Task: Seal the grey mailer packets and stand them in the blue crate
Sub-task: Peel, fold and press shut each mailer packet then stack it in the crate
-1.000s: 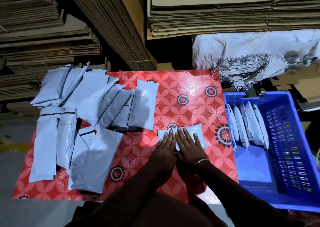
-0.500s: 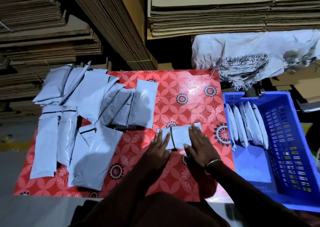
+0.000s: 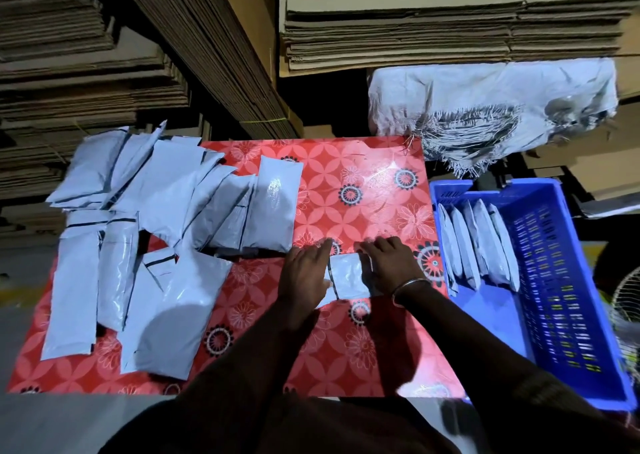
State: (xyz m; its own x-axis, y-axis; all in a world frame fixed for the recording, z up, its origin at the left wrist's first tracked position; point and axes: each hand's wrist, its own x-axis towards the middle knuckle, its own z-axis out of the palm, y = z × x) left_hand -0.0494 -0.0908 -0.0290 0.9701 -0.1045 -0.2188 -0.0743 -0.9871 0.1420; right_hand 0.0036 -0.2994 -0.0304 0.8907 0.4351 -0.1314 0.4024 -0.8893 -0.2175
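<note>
Head view showed the packet [image 3: 348, 277] being worked lying flat on the desk [image 3: 363, 183] at centre frame, its long axis running left to right, between the two hands. The left hand [image 3: 304, 273] lay flat over its left end, fingers [image 3: 320, 247] straight and close together, pressing down. The right hand [image 3: 389, 263] lay over its right end, fingers likewise extended and pointing toward the upper left, pressing rather than gripping. A dark strip crossed the packet just beside the left hand, probably the flap line; whether the seal was fully closed could not be told. The blue crate [image 3: 561, 315] stood at the right of the frame, just beside the desk's edge, so the right hand was the nearer one to carry the packet across. Five sealed packets [image 3: 479, 249] stood on edge in the crate's upper left part, with open floor below them. Both ends of the packet were hidden beneath the palms. The pile of unsealed mailers [image 3: 145, 232] filled the left of the frame, overlapping, their count unclear.
</note>
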